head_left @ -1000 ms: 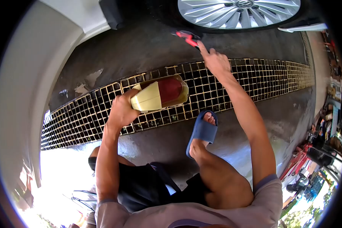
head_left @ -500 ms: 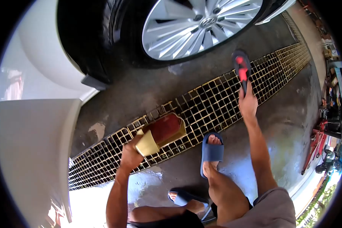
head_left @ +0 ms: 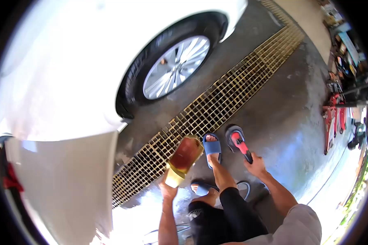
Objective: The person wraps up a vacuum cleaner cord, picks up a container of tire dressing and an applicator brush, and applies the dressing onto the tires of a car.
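My left hand (head_left: 167, 189) is closed around the near end of a yellow cut-open plastic jug (head_left: 176, 175), with something reddish inside it. In my right hand (head_left: 256, 165) is the handle of a black and red brush (head_left: 239, 143). Its dark, rounded head points away from me, above the floor to the right of my feet. Beyond both hands stands a car wheel (head_left: 176, 68) with silver spokes and a black tyre; neither the brush nor the jug touches it.
A white car body (head_left: 69, 81) fills the left side. A yellowish floor grate (head_left: 229, 90) runs diagonally past my blue sandals (head_left: 212, 149). At the right edge are red metal tools (head_left: 329, 122) and assorted clutter. A thin hose (head_left: 245, 185) lies near my legs.
My view has shifted back, so the wheel looks smaller and further left. The brush has come down from near the wheel to beside my feet. The jug has moved in closer to my feet.
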`<action>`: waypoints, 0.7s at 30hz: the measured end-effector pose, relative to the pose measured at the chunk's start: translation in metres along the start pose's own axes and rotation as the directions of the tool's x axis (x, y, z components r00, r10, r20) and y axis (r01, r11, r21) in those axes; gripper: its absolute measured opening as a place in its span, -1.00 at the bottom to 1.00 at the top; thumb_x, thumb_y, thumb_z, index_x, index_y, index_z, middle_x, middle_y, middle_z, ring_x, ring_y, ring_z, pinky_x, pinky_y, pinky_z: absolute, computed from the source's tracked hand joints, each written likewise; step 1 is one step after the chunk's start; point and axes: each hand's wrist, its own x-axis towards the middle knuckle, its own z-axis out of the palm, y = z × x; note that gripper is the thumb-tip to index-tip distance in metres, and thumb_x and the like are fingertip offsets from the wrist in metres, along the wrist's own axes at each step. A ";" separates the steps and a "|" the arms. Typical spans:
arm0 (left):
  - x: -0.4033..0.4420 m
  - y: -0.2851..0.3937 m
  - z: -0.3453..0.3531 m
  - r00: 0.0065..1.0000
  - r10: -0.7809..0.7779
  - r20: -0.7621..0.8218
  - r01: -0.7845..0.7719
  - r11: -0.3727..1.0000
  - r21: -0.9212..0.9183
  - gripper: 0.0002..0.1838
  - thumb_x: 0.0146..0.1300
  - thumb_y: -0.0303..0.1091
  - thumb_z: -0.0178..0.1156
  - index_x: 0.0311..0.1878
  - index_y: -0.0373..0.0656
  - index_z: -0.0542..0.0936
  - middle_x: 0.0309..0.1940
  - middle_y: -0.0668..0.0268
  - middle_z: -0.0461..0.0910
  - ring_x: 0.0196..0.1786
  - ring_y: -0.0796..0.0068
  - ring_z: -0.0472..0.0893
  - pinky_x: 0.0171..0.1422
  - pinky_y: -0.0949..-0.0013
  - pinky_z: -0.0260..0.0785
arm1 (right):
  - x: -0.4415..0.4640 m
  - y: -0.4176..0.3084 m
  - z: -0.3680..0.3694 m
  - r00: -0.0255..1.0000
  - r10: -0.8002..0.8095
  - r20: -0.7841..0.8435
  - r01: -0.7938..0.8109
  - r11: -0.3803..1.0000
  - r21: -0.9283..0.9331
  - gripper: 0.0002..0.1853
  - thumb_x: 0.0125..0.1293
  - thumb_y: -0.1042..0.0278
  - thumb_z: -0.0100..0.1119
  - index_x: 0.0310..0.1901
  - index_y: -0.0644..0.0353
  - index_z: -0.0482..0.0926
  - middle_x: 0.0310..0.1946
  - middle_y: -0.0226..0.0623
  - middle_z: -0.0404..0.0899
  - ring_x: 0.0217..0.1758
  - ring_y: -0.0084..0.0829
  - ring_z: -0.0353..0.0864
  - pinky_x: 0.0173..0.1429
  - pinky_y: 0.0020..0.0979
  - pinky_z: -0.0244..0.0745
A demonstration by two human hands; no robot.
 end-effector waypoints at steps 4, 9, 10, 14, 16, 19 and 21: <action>-0.052 0.141 -0.054 0.991 -0.053 0.122 0.048 0.998 0.038 -0.41 0.11 -0.34 0.58 0.26 -0.15 0.68 -0.10 -0.03 0.81 0.00 0.02 0.83 0.04 0.11 0.65 | -0.124 -0.064 -0.158 0.995 0.075 -0.073 -0.068 0.994 0.089 -0.64 0.31 0.13 0.38 -0.08 0.20 0.50 -0.47 0.14 0.66 -0.28 0.31 0.70 -0.19 0.17 0.56; -0.102 0.291 -0.101 0.970 0.044 0.239 -0.040 0.999 -0.023 -0.51 0.08 -0.36 0.57 0.13 -0.17 0.72 -0.12 0.04 0.82 -0.01 0.07 0.84 0.08 0.14 0.64 | -0.247 -0.120 -0.300 0.982 0.067 -0.175 -0.036 0.984 0.172 -0.55 0.35 0.16 0.36 0.15 0.21 0.51 -0.41 0.19 0.65 -0.23 0.34 0.68 -0.21 0.14 0.52; -0.109 0.325 -0.105 0.969 0.041 0.244 -0.031 0.999 -0.043 -0.53 0.10 -0.36 0.54 0.12 -0.18 0.72 -0.11 0.03 0.82 0.01 0.06 0.83 0.10 0.15 0.64 | -0.261 -0.125 -0.320 0.975 0.051 -0.217 -0.002 0.976 0.218 -0.51 0.36 0.17 0.34 0.24 0.19 0.50 -0.39 0.19 0.66 -0.22 0.34 0.68 -0.20 0.13 0.53; -0.115 0.400 -0.100 0.952 0.074 0.296 -0.074 0.997 -0.014 -0.59 0.05 -0.31 0.44 0.00 -0.26 0.76 -0.20 0.14 0.84 -0.10 0.28 0.83 0.07 0.22 0.63 | -0.285 -0.148 -0.365 0.976 0.043 -0.214 0.024 0.955 0.297 -0.42 0.42 0.20 0.29 0.41 0.15 0.43 -0.27 0.22 0.69 -0.15 0.34 0.69 -0.14 0.09 0.57; -0.115 0.428 -0.088 0.956 0.118 0.270 -0.109 0.993 -0.048 -0.55 0.03 -0.34 0.46 0.05 -0.22 0.75 -0.14 0.13 0.83 -0.04 0.27 0.82 0.13 0.21 0.61 | -0.287 -0.154 -0.381 0.961 -0.029 -0.273 0.120 0.939 0.323 -0.43 0.44 0.21 0.28 0.42 0.12 0.42 -0.21 0.22 0.71 -0.11 0.34 0.69 -0.10 0.09 0.59; -0.108 0.495 -0.066 0.953 0.129 0.274 -0.112 0.991 -0.076 -0.57 0.04 -0.33 0.46 0.04 -0.22 0.76 -0.17 0.18 0.83 -0.10 0.36 0.80 0.09 0.23 0.61 | -0.262 -0.142 -0.403 0.944 -0.163 -0.285 0.245 0.927 0.282 -0.41 0.44 0.18 0.31 0.45 0.04 0.42 -0.13 0.23 0.71 -0.05 0.32 0.69 -0.03 0.09 0.61; -0.090 0.532 -0.042 0.940 0.117 0.322 -0.106 0.993 -0.051 -0.59 0.04 -0.39 0.41 0.02 -0.26 0.76 -0.21 0.20 0.82 -0.15 0.41 0.77 0.03 0.25 0.61 | -0.241 -0.141 -0.440 0.981 -0.070 -0.182 0.122 0.948 0.293 -0.36 0.42 0.16 0.34 0.49 -0.04 0.41 -0.06 0.21 0.72 0.00 0.30 0.69 0.04 0.09 0.63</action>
